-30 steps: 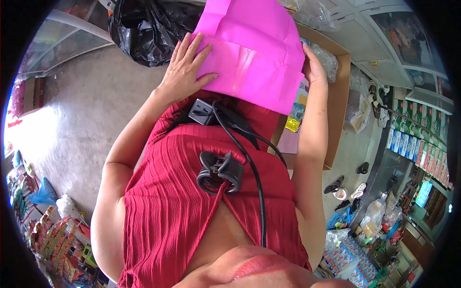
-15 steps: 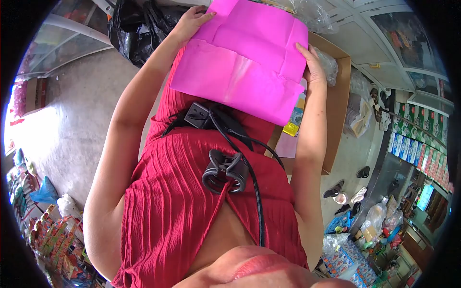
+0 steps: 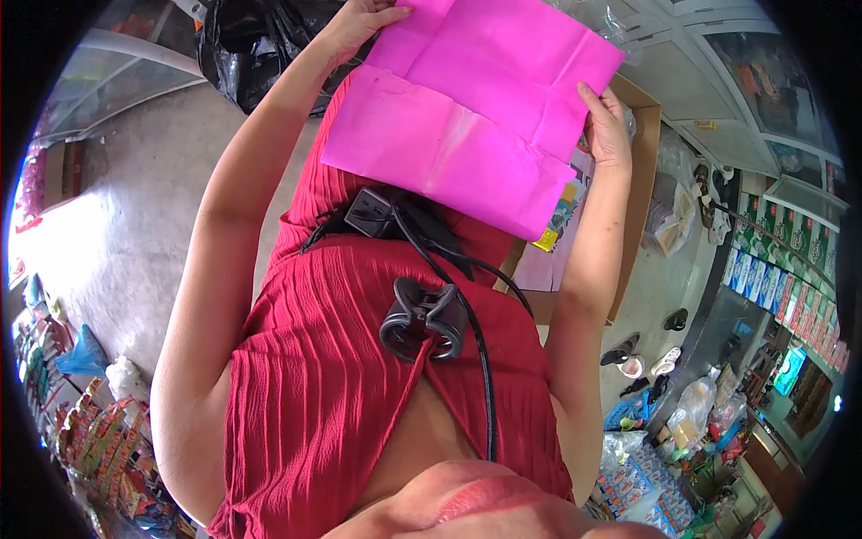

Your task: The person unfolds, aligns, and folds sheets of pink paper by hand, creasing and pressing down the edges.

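A large creased pink sheet [image 3: 467, 108] lies over my lap, a folded flap along its lower part. My left hand [image 3: 364, 25] pinches its upper left edge, partly cut off by the top of the view. On the right edge my right hand [image 3: 606, 126] grips the sheet between thumb and fingers. Under the sheet's right side is an open cardboard box [image 3: 642, 189], with a yellow packet [image 3: 546, 239] and a pale pink item [image 3: 539, 269] showing in it.
A black plastic bag [image 3: 242, 54] lies at the upper left. Shoes [image 3: 631, 366] stand on the floor at the right, near stacked boxed goods [image 3: 642, 485]. A black cable [image 3: 480, 359] hangs down my front. Piled packets [image 3: 108, 449] sit at the lower left.
My left hand has moved up from lying flat on the sheet to holding its upper edge. The sheet's upper right part has spread outward, with my right hand shifted slightly right.
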Available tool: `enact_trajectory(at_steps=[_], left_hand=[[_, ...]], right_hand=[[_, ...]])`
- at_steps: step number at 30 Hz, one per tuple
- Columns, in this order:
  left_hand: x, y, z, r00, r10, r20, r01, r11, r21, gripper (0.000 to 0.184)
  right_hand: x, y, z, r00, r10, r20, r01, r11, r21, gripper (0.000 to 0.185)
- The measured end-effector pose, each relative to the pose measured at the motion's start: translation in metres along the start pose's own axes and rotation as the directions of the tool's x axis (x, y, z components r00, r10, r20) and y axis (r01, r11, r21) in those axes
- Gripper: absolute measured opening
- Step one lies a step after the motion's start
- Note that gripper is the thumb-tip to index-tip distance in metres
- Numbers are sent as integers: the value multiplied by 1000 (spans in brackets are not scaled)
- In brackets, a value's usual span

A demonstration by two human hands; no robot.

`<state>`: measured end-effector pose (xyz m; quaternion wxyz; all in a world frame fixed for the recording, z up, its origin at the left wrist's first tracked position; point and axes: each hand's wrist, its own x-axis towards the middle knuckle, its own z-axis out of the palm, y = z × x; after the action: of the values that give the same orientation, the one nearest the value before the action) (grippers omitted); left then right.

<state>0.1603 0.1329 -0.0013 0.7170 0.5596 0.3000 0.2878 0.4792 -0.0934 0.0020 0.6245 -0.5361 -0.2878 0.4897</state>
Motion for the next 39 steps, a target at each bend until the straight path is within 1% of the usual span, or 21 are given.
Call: enact_trajectory(at_steps=[2, 4, 5, 7, 11, 13, 14, 16, 17, 20, 22, 23, 25, 27, 29, 31, 33, 35, 37, 38, 39], left_hand=[[13, -11, -9, 1000, 21, 4, -21, 999, 29, 24], [20, -19, -16, 987, 150, 63, -152, 988, 28, 25], [23, -24, -20, 987, 151, 63, -152, 988, 28, 25], [16, -13, -16, 997, 73, 25, -75, 996, 46, 28], [9, 3, -4, 997, 57, 42, -56, 998, -14, 33], [14, 2, -6, 990, 32, 138, -32, 999, -5, 34], [15, 1, -7, 990, 32, 138, -32, 999, -5, 34], [14, 3, -7, 996, 19, 85, -21, 1000, 19, 30], [14, 3, -8, 996, 19, 86, -21, 1000, 19, 30], [15, -3, -17, 999, -13, 50, 13, 1000, 1, 27], [16, -4, -19, 995, 22, 99, -27, 998, 49, 28], [17, -5, -20, 995, 20, 98, -25, 998, 49, 28], [14, 6, -14, 984, 84, 157, -109, 982, 152, 29], [10, 20, -8, 983, 56, 174, -90, 977, 192, 28], [8, 32, -1, 981, 27, 193, -72, 970, 232, 28], [8, 37, 3, 989, -19, 149, -17, 971, 237, 27], [13, 34, 4, 990, -28, 136, 1, 980, 198, 27], [21, 28, -2, 992, -37, 122, 17, 987, 158, 27], [26, 21, -10, 992, -4, 128, -30, 966, 258, 22], [28, 15, -10, 991, -5, 131, -29, 966, 258, 22], [27, 11, -8, 986, 48, 160, -63, 994, 88, 20]], right_hand=[[0, -3, 2, 999, -42, -18, 42, 998, -43, 23], [-1, -3, -1, 998, -65, -12, 64, 997, -51, 23], [-1, -3, -1, 996, -86, -3, 86, 995, -57, 23], [-4, -3, -2, 997, -73, 0, 73, 996, -44, 22], [-8, -4, -2, 997, -80, 16, 81, 996, -45, 21], [-7, -2, -4, 997, -71, 9, 72, 996, -53, 21], [-7, -2, -6, 998, -63, 1, 63, 996, -59, 21], [-10, -5, -2, 998, -62, -25, 60, 996, -70, 19], [-13, -5, -1, 997, -61, -50, 57, 995, -80, 18], [-20, -6, 2, 995, -89, -53, 87, 995, -52, 16], [-20, -2, -3, 995, -86, -42, 84, 995, -46, 17], [-19, 0, -5, 996, -83, -31, 82, 996, -37, 18], [-16, 0, -9, 998, -57, -16, 56, 998, -33, 19], [-15, -1, -8, 999, -37, -1, 37, 999, -32, 19], [-14, -5, -3, 997, -72, 6, 72, 997, -25, 19], [-12, -5, -1, 996, -91, 22, 92, 995, -29, 18], [-12, -7, 2, 993, -110, 39, 112, 993, -34, 18], [-12, -12, 4, 987, -145, 69, 152, 982, -115, 19], [-11, -16, 3, 988, -142, 61, 149, 981, -126, 19], [-12, -17, 2, 989, -139, 53, 145, 980, -137, 19], [-13, -19, 2, 989, -140, 50, 145, 980, -138, 19]])
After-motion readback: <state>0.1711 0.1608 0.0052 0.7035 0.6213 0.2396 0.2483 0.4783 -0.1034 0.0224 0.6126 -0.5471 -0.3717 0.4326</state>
